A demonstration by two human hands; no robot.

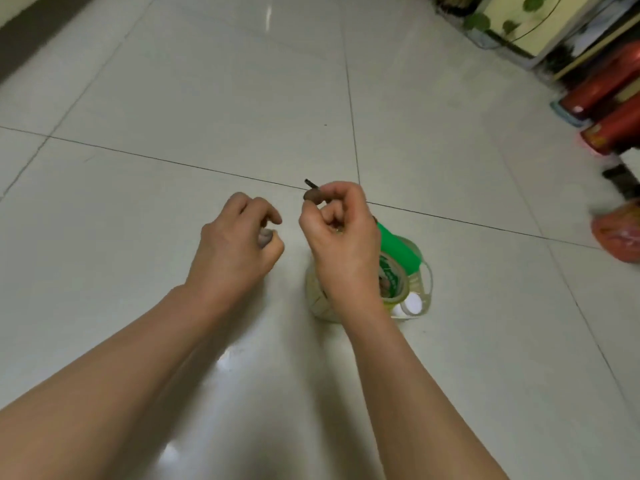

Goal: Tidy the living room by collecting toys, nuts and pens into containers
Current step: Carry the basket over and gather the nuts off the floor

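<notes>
My right hand [337,233] is raised over a clear plastic jar [412,299] with a green label that stands on the tiled floor. Its thumb and fingers pinch a small brown nut [313,196], and a thin dark tip [309,183] pokes out just above the nut. What that tip belongs to is unclear. My left hand [239,244] hovers to the left of the right hand with fingers curled; something small and pale [266,236] shows between its fingertips, too blurred to name. Much of the jar is hidden behind my right wrist.
Pale glossy floor tiles [173,98] fill most of the view. At the right edge lie red cylindrical boxes [609,84], an orange-red bag [620,233] and a dark object [621,176]. Furniture with green leaves [509,22] stands at the top right.
</notes>
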